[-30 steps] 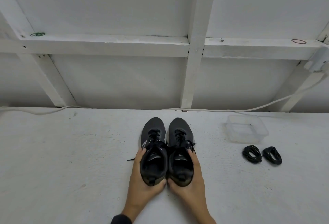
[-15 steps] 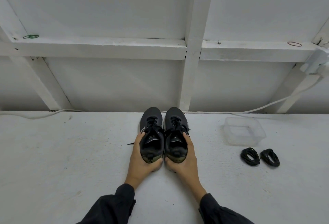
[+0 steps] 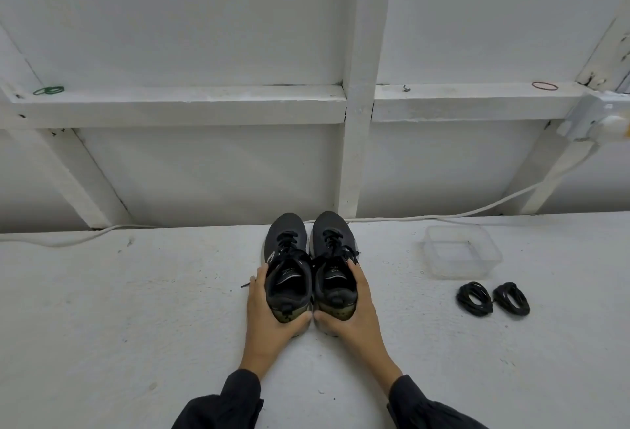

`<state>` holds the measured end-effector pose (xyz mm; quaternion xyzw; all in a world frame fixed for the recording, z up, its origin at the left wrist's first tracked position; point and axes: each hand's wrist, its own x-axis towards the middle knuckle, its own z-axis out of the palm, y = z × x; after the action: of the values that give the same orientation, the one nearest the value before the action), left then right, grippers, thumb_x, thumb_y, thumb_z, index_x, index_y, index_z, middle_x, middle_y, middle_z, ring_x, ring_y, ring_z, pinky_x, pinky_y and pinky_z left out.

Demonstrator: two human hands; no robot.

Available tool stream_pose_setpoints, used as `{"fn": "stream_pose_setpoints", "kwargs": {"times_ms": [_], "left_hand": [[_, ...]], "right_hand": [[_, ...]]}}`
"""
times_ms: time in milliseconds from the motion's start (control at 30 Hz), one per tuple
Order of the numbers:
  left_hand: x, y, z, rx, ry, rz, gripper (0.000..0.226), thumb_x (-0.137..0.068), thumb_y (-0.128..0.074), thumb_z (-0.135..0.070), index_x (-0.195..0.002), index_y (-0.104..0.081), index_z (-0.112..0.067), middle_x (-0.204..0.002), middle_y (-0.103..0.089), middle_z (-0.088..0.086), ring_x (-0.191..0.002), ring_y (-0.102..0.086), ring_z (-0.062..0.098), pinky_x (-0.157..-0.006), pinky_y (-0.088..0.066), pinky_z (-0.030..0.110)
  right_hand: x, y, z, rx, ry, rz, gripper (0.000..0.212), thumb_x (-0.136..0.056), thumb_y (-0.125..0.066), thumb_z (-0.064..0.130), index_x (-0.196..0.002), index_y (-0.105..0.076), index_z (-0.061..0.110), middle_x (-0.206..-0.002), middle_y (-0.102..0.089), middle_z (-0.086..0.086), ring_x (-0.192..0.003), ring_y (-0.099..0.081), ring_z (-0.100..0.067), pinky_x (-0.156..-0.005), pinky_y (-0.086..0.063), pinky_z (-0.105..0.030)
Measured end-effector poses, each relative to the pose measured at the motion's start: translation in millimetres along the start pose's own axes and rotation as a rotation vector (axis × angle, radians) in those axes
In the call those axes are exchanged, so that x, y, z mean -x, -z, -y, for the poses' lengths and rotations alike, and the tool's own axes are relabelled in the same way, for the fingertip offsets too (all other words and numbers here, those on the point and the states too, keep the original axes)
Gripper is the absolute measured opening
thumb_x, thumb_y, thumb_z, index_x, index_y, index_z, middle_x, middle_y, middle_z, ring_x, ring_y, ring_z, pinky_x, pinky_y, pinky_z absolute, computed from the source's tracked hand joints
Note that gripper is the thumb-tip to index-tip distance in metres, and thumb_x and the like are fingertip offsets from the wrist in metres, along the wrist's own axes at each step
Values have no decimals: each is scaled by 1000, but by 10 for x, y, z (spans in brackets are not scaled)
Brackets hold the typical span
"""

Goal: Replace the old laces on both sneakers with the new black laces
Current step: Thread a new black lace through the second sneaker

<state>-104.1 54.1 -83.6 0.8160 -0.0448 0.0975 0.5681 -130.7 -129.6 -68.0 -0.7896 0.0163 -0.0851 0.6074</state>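
Note:
Two black sneakers stand side by side on the white table, toes pointing away from me. My left hand (image 3: 269,319) grips the heel of the left sneaker (image 3: 285,244), thumb across the back. My right hand (image 3: 353,319) grips the heel of the right sneaker (image 3: 332,241) the same way. Both sneakers are laced with black laces; one lace end (image 3: 246,284) trails out to the left. Two coiled bundles of new black laces (image 3: 474,299) (image 3: 512,299) lie on the table to the right.
A clear plastic container (image 3: 463,268) sits beyond the lace bundles. A white cable (image 3: 477,212) runs along the table's back edge under the white framed wall. A green rubber band (image 3: 49,90) and a red one (image 3: 544,86) lie on the ledge.
Both hands have pushed the sneakers away from me toward the wall; my sleeves have come into view. The grip on the heels is unchanged.

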Motion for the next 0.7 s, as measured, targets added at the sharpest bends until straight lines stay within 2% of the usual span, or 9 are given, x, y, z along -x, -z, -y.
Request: {"fn": "stream_pose_setpoints", "kwargs": {"times_ms": [67,100,200,233,300,367,500,567,700], "left_hand": [[48,-23,-2,-93,88,-38,118,-53,-84,-53,-148,-15,-39,-153,-28,0,-148,-16,25,-116,-27,55],[103,-44,-43,-114,117,-59,117,-55,-79,-56,-149,-10,-40,-159,-19,0,-150,-3,21,-119,-19,57],[293,-120,-299,-82,21,-148,97,-70,-64,-52,-149,-8,-41,-163,-6,-7,-150,12,8,-121,-5,58],[339,-146,-419,-47,-28,-182,89,-75,-59,-49,-149,-10,-44,-163,-6,-10,-150,10,9,-120,-5,59],[368,-201,-666,36,-106,-226,80,-81,-54,-42,-150,-15,-45,-163,-10,-13,-151,5,11,-119,-10,62],[340,-267,-907,107,-175,-241,75,-83,-53,-36,-151,-22,-35,-163,-15,-9,-152,-1,14,-119,-16,60],[236,-494,-1364,211,-282,-174,68,-87,-53,-31,-148,-33,-12,-161,-22,-3,-151,-10,15,-121,-18,31],[180,-664,-1521,277,-271,-76,66,-88,-54,-32,-148,-33,-16,-160,-26,-9,-150,-15,10,-118,-19,22],[58,-1111,-1613,415,-55,135,64,-85,-57,-43,-145,-34,-36,-151,-34,-27,-143,-26,-3,-117,-24,23]], "right_hand": [[1,46,4,2,14,39,105,-66,-90,32,-148,-25,50,-156,-29,15,-140,-34,-1,-112,-40,-32],[7,75,5,8,30,54,104,-68,-88,37,-149,-24,47,-158,-25,16,-143,-29,-2,-115,-36,-34],[67,208,62,29,46,62,94,-76,-81,45,-148,-21,53,-155,-16,35,-146,-14,4,-119,-23,-32],[92,273,85,48,40,55,88,-78,-77,50,-147,-21,57,-153,-14,40,-146,-16,4,-118,-24,-33],[126,432,130,92,44,28,78,-78,-66,64,-144,-26,59,-152,-19,38,-140,-32,2,-114,-34,-38],[121,622,163,104,63,-11,69,-77,-60,67,-141,-34,57,-150,-31,31,-128,-46,3,-105,-43,-38],[-20,1050,171,28,85,-123,63,-80,-58,59,-139,-45,43,-143,-43,25,-124,-50,-1,-97,-45,-32],[-139,1292,165,-21,79,-217,63,-81,-58,58,-140,-47,39,-139,-46,27,-126,-48,0,-97,-44,-27],[-399,1822,79,-95,34,-437,57,-86,-60,44,-140,-49,31,-141,-47,22,-132,-43,-1,-108,-36,-28]]}}
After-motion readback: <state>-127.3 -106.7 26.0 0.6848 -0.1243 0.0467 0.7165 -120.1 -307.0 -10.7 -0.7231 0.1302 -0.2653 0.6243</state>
